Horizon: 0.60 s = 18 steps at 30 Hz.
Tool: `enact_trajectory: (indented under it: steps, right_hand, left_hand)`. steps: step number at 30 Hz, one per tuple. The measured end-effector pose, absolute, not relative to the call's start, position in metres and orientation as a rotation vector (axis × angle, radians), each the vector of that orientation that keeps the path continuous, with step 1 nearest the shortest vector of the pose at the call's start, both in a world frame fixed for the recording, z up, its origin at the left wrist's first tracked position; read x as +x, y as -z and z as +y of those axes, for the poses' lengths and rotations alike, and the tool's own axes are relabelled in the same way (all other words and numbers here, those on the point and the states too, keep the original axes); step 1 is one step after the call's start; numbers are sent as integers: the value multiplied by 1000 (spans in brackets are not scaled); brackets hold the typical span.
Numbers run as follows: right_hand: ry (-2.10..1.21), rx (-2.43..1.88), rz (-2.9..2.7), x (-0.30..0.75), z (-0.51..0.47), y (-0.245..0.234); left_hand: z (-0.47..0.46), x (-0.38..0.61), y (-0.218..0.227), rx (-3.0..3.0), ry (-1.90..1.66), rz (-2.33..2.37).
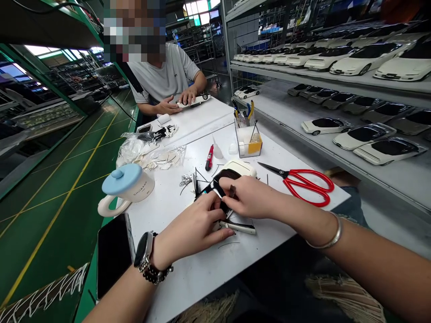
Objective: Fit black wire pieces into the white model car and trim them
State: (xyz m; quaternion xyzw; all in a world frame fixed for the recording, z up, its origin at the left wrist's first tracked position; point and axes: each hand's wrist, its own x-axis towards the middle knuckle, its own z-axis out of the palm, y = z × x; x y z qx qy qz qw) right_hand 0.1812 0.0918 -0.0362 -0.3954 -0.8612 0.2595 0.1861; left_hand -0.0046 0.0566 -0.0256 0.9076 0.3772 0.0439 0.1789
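Observation:
A white model car (240,167) with black windows lies on the table under both my hands, its middle mostly covered. My left hand (200,220) bends its fingers over the near side of the car and grips it there, thumb stretched toward a white-and-black strip-like part (247,227). From the right, my right hand (251,195) reaches over the car with its fingertips pinched together. Something small and dark shows between those fingers, too hidden to name. Thin black strips (201,175) lie just beyond the left fingers.
Red-handled scissors (308,186) lie at right. Beyond are a red pen-like tool (209,158), a tool holder (249,144) and plastic bags (134,150). A lidded mug (128,188) and phone (114,258) stand left. A co-worker (164,76) handles another car; shelves (323,76) hold several.

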Motion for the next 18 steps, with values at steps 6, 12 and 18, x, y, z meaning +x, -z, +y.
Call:
enact_trajectory:
  steps: [6,12,18]
  right_hand:
    - [-841,-976,-2208,194,89,9]
    - [-571,-860,-1384,255,107,-1]
    - [-182,-1279,-1490,270,180,41]
  left_hand:
    - [54,-4,22,2574,-118,1079]
    - [51,-4,23,2609,-102,1092]
    - [49,-7,18,2608,-68,1116]
